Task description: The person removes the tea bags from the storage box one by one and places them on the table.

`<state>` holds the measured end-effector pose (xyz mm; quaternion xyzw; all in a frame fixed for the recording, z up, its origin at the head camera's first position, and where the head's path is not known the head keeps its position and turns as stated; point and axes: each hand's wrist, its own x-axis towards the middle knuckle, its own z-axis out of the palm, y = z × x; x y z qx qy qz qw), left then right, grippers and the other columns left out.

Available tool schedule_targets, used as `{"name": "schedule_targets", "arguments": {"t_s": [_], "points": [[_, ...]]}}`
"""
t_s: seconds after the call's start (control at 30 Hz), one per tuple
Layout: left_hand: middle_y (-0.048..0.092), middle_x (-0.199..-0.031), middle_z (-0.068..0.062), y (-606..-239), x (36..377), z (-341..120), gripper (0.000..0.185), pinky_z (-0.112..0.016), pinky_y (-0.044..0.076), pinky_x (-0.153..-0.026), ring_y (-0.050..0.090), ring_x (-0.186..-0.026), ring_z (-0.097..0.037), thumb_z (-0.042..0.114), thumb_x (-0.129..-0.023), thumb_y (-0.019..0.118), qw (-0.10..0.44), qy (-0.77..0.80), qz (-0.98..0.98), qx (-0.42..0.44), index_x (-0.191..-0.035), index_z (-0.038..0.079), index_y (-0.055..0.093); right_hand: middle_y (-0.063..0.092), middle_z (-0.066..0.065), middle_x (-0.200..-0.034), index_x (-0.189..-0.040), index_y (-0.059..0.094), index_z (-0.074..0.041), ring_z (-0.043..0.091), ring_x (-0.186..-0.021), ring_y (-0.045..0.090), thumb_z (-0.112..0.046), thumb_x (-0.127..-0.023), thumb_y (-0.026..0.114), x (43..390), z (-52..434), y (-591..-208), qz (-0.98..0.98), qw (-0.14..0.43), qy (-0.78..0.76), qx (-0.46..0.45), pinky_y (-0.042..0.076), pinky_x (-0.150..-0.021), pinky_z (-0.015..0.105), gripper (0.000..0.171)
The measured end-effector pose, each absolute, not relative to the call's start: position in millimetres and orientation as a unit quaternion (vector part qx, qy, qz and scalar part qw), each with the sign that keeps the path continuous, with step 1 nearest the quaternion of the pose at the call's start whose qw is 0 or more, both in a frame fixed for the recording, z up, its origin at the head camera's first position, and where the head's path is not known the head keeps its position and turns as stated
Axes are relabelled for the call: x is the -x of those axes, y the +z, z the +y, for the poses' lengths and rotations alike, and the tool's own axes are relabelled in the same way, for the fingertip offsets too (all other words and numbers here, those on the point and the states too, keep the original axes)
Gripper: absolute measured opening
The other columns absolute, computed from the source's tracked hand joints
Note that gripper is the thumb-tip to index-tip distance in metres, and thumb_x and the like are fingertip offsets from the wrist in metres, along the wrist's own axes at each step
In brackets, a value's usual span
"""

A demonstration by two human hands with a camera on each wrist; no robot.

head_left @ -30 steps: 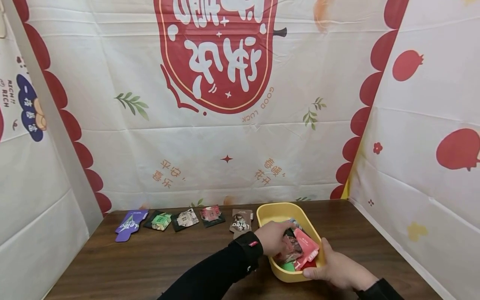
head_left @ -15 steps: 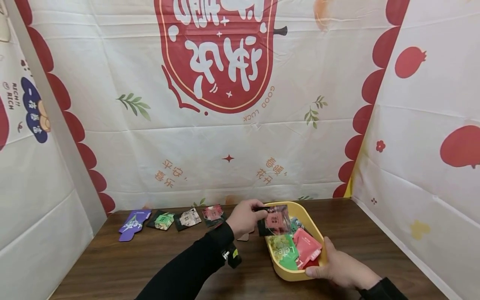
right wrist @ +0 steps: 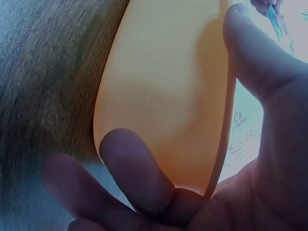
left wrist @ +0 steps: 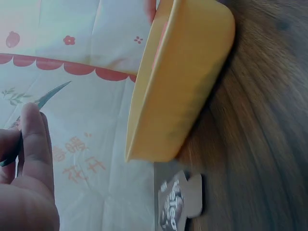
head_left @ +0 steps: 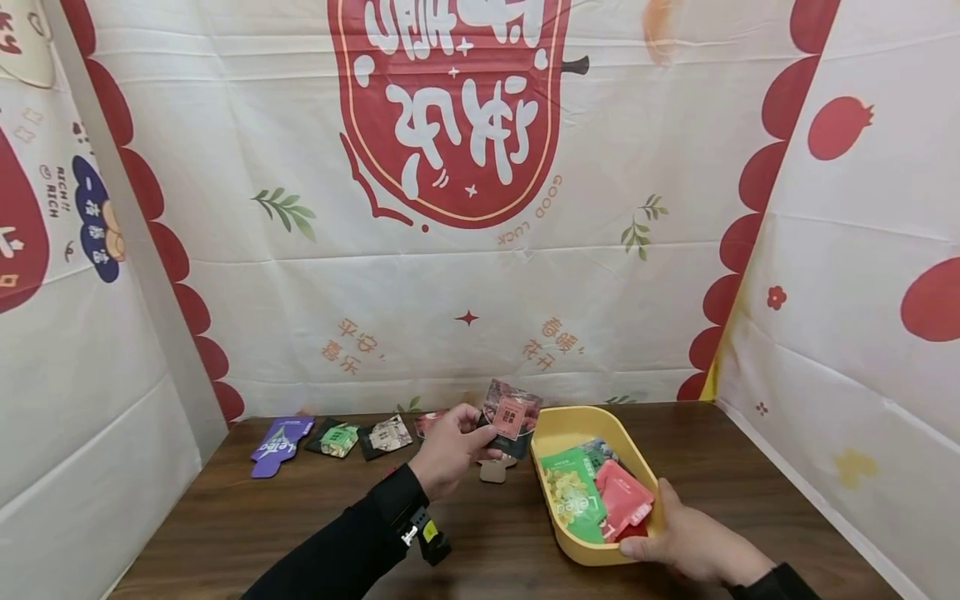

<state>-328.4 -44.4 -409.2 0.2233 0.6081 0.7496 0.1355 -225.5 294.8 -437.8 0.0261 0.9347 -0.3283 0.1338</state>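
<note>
While held, one packet [head_left: 511, 415], one tray [head_left: 557, 422].

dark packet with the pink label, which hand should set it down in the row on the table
Left. The left hand already pinches the dark packet, lifted beside the row of packets. The right hand grips the yellow tray at its near rim.

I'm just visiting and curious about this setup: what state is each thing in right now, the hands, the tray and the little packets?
Left hand: raised, pinching a dark packet.
Dark packet: held upright in the air, left of the tray.
Right hand: gripping the tray's near corner.
Yellow tray: on the table, holding packets.
Green packet: lying in the tray.
Pink packet: lying in the tray.
Purple packet: flat on the table.
</note>
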Motion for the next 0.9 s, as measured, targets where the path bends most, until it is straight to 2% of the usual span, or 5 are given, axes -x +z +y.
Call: {"name": "schedule_targets", "arguments": {"t_s": [0.2,0.3,0.47,0.6,0.9], "points": [[0.051,-0.104,-0.017,-417.9,324.5,-75.7,0.013,-0.045,0.052,-0.088,0.062,-0.096,-0.025,0.002,-0.101,0.057,0.106,0.746,0.627,-0.199,-0.103,-0.005,0.046,0.046,0.042,-0.127,-0.141,0.003,0.026,0.044,-0.105,0.053,-0.057,-0.082,0.076,223.4,296.5,-440.1,0.934,0.135,-0.328,-0.028,0.041,-0.091,0.067,0.125],[0.054,-0.105,-0.015,-426.5,323.0,-102.4,0.016,-0.041,0.055,-0.080,0.062,-0.089,-0.023,0.005,-0.099,0.061,0.083,0.735,0.653,-0.163,-0.101,-0.006,0.049,0.047,0.040,-0.126,-0.142,0.003,0.025,0.043,-0.101,0.052,-0.058,-0.081,0.075,223.5,295.5,-443.3,0.932,0.141,-0.332,-0.032,0.041,-0.090,0.067,0.125],[0.062,-0.088,-0.011,-445.5,321.7,-167.0,0.013,-0.034,0.054,-0.063,0.062,-0.069,-0.020,0.004,-0.096,0.064,0.022,0.692,0.719,-0.057,-0.094,-0.004,0.054,0.045,0.042,-0.127,-0.142,0.002,0.025,0.045,-0.104,0.052,-0.058,-0.081,0.075,223.7,295.2,-445.0,0.932,0.141,-0.332,-0.032,0.038,-0.092,0.068,0.126],[0.061,-0.086,-0.009,-462.3,323.3,-230.9,0.012,-0.032,0.055,-0.061,0.063,-0.068,-0.018,-0.003,-0.096,0.061,-0.014,0.666,0.745,0.011,-0.099,-0.006,0.050,0.047,0.040,-0.124,-0.141,0.002,0.025,0.043,-0.101,0.053,-0.058,-0.081,0.075,223.3,298.0,-442.4,0.933,0.139,-0.329,-0.031,0.041,-0.090,0.066,0.126],[0.054,-0.088,-0.014,-471.2,320.0,-335.0,0.015,-0.030,0.056,-0.065,0.065,-0.067,-0.015,-0.002,-0.098,0.059,0.019,0.614,0.783,0.096,-0.094,-0.008,0.046,0.043,0.043,-0.128,-0.141,0.000,0.025,0.046,-0.105,0.051,-0.057,-0.083,0.074,221.1,302.0,-440.6,0.930,0.137,-0.341,-0.029,0.038,-0.092,0.069,0.124]]}}
